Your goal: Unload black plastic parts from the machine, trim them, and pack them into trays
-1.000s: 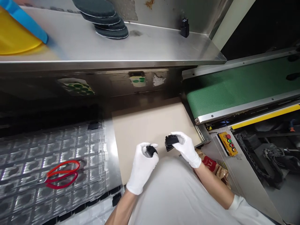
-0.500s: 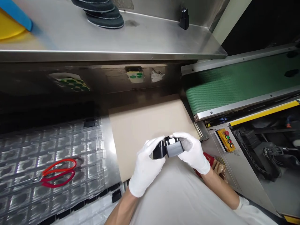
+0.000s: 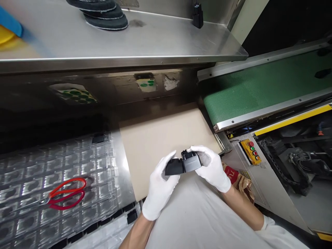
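Observation:
Both my hands wear white gloves and meet over the near part of a beige board. In my left hand, a small black plastic piece is gripped between thumb and fingers. My right hand grips a second black piece, with a grey-looking flat face and a glossy, stepped upper part. The two pieces meet side by side at a narrow seam. Whether they are joined there I cannot tell. Gloved fingers hide their outer ends.
Red-handled scissors lie on clear plastic trays at left. Beneath my hands is the beige board. A steel shelf holds dark pads and a black part. Right are a green conveyor and a button box.
The black piece in my left hand has turned, showing a broader face, and its outer end has shifted left. My right hand keeps its hold. The whole view has shifted slightly.

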`<state>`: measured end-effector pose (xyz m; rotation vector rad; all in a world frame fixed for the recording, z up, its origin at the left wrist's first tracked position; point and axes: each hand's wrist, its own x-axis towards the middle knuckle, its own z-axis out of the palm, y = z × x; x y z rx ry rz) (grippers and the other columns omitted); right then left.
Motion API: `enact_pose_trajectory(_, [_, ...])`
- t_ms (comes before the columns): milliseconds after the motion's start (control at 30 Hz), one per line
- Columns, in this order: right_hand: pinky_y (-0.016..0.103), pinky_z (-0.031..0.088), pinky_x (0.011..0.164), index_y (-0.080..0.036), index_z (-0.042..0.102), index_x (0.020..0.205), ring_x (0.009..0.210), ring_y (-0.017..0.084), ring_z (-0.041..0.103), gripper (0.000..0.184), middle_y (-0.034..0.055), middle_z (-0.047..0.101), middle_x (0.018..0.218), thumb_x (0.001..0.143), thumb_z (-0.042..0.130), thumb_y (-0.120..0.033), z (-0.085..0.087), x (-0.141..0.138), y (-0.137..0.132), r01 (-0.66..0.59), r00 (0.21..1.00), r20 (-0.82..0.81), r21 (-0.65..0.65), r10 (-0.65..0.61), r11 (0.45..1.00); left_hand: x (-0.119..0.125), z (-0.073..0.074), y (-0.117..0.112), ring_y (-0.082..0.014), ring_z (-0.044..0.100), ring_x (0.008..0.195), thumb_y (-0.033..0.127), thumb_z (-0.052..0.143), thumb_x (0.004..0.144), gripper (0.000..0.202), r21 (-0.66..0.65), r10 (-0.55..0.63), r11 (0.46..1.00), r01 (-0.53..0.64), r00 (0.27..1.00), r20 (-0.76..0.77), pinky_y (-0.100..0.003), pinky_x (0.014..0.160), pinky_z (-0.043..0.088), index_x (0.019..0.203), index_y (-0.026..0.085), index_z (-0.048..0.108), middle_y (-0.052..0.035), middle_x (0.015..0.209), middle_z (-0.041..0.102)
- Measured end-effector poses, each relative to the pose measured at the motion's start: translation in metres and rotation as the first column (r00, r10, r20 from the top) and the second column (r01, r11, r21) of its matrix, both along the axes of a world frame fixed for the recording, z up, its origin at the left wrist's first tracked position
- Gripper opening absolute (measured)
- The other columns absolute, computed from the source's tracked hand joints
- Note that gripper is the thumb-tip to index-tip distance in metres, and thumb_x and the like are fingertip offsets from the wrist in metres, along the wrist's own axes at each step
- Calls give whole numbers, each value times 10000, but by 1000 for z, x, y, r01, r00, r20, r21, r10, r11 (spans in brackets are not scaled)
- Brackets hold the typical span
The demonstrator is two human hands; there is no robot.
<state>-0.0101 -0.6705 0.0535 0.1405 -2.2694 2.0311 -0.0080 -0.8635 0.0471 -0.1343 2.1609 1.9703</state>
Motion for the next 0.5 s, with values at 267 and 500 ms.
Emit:
enact_pose_trajectory(267, [415, 604, 901, -229, 543, 1429, 998, 234, 703, 765, 78, 745, 1176, 701, 545, 4, 31, 0, -4, 32, 955, -267, 533, 132, 845, 1, 11, 9, -219, 745, 998, 213, 805, 725, 637, -65, 149, 984, -166, 966, -212, -366, 950, 616, 1333, 171, 620, -58, 1057, 776])
enact_pose_trajectory(500, [432, 570, 800, -151, 539, 1418, 922, 267, 682, 645, 139, 746, 1184, 790, 483, -15, 52, -6, -22, -15, 922, -215, 811, 323, 584, -1, 14, 14, -225, 720, 960, 188, 728, 756, 588, -284, 76, 944, -168, 948, -309, -423, 956, 591, 1337, 196, 640, -74, 1119, 745])
